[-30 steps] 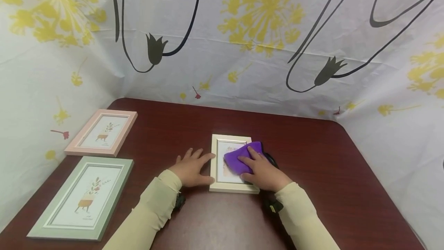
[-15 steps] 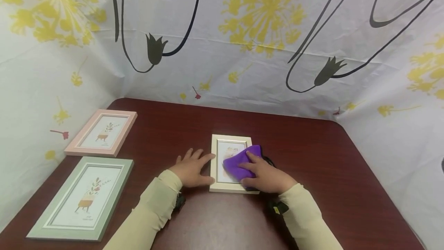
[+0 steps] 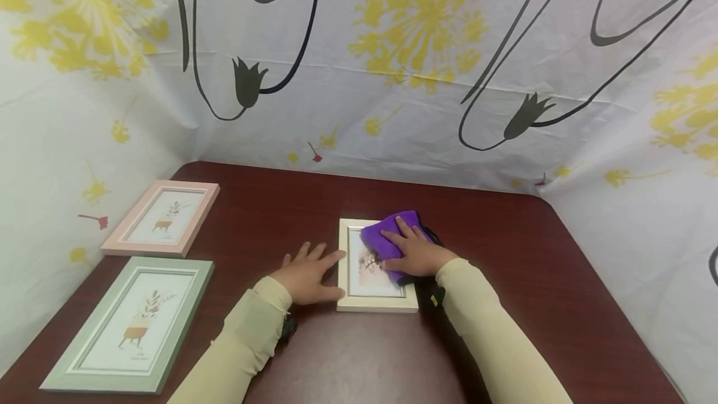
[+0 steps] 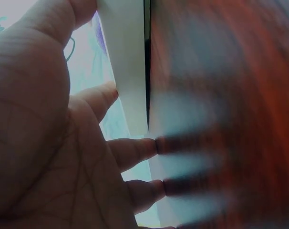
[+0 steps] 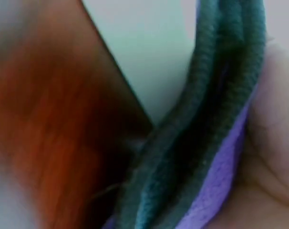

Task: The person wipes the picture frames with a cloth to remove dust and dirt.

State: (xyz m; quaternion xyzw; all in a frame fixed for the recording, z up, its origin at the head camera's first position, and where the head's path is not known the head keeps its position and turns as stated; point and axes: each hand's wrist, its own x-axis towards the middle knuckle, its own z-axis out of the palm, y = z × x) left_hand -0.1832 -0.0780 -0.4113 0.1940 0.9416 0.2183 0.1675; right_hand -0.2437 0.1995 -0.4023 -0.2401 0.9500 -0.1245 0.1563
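Observation:
A cream picture frame point(image 3: 377, 305) lies flat on the dark red-brown table, with a pink floral print under its pane. My left hand point(image 3: 305, 278) rests at its left side, thumb and index fingertip touching the border and the fingers spread. With extended fingers, my right hand point(image 3: 417, 254) presses a purple cloth point(image 3: 382, 237) with a dark edge onto the upper right of the frame, hiding that part. In the left wrist view the fingers reach past the frame's edge point(image 4: 128, 62). The right wrist view shows the cloth's dark trim point(image 5: 182, 138) bunched beside the palm.
A pink picture frame point(image 3: 202, 218) and a larger green picture frame point(image 3: 184, 328) lie flat at the table's left side. Pale patterned sheeting point(image 3: 336, 105) stands around the back and sides of the table point(image 3: 505, 304).
My right hand and the purple cloth have moved up the frame, away from me, uncovering the lower part of the print. The left hand stays at the frame's left edge.

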